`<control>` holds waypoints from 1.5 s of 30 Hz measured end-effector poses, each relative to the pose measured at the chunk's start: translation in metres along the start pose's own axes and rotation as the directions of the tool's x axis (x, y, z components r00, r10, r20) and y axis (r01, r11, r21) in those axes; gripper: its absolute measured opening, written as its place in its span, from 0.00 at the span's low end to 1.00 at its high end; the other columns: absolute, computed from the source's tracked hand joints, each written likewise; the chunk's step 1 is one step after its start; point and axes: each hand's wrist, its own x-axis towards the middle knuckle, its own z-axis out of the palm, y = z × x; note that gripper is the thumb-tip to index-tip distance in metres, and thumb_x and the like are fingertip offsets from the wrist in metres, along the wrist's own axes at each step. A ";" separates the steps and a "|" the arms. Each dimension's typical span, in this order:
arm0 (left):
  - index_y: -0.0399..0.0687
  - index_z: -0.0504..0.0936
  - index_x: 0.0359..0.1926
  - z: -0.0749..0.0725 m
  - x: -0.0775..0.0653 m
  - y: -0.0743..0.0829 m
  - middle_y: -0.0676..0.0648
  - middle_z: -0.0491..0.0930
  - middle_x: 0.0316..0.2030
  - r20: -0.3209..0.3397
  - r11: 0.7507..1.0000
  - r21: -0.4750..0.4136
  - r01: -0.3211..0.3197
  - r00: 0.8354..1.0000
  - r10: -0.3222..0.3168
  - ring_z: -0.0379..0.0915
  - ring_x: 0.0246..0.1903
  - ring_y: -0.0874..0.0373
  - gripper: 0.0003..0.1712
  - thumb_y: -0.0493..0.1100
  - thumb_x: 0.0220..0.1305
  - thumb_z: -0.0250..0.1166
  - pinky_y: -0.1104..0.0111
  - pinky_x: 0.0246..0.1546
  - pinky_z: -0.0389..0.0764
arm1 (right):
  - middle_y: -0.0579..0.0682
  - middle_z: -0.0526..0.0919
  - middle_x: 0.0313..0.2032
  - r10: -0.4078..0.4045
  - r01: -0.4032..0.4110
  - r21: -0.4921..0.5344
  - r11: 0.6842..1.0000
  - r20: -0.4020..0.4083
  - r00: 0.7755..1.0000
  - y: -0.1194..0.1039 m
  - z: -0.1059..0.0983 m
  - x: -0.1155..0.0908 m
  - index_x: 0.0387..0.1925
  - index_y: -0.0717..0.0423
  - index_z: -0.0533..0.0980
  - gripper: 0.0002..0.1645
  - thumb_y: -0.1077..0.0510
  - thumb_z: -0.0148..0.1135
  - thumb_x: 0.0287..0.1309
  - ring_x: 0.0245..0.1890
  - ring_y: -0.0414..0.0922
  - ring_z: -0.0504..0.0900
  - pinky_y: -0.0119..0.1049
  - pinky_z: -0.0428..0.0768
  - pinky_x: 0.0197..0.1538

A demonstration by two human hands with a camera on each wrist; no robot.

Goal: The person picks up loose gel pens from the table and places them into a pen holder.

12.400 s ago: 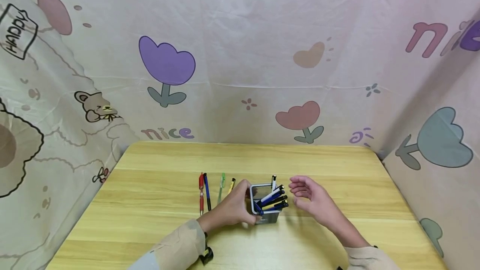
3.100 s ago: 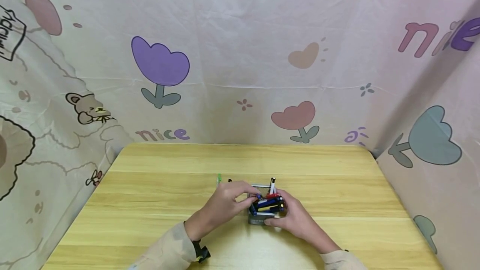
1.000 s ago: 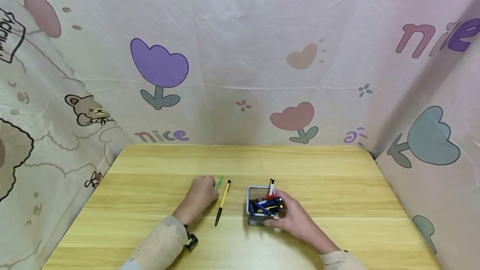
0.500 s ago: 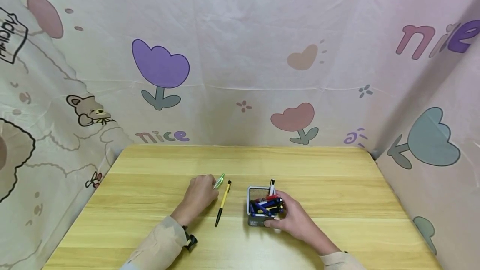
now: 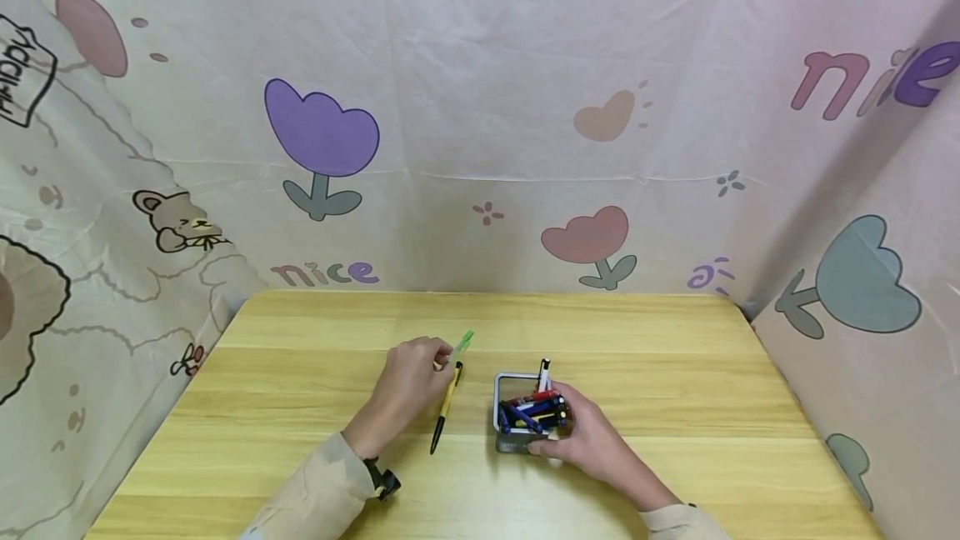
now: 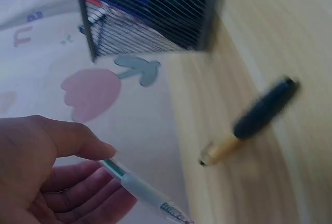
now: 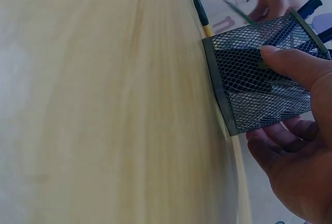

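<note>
My left hand (image 5: 411, 377) pinches a green pen (image 5: 462, 344) between thumb and fingers, lifted over the table. In the left wrist view the pen's clear barrel (image 6: 148, 192) points down and away from the thumb. My right hand (image 5: 592, 432) grips a mesh pen holder (image 5: 516, 442) from its right side, thumb on the front wall in the right wrist view. Several pens (image 5: 534, 411) lean inside the holder, blue, red, white and yellow among them. On the table between my left hand and the holder lies a yellow and black pen (image 5: 444, 417).
The wooden table (image 5: 637, 323) reaches back to a patterned cloth backdrop (image 5: 465, 107), which also hangs at both sides. A dark strap with a small device (image 5: 382, 480) sits at my left wrist.
The red pen and a blue pen have gone from the table; pens in the holder now include red. My right hand took over the holder. Lately my left hand raised the green pen, moving right.
</note>
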 end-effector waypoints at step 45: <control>0.39 0.86 0.44 0.016 0.002 0.057 0.45 0.90 0.39 -0.113 0.743 -0.558 -0.371 0.920 0.375 0.89 0.37 0.59 0.10 0.30 0.61 0.73 0.77 0.39 0.86 | 0.54 0.82 0.61 -0.026 0.026 -0.035 0.999 -0.005 1.000 0.001 -0.001 0.001 0.71 0.57 0.68 0.56 0.49 0.85 0.42 0.59 0.51 0.83 0.39 0.81 0.62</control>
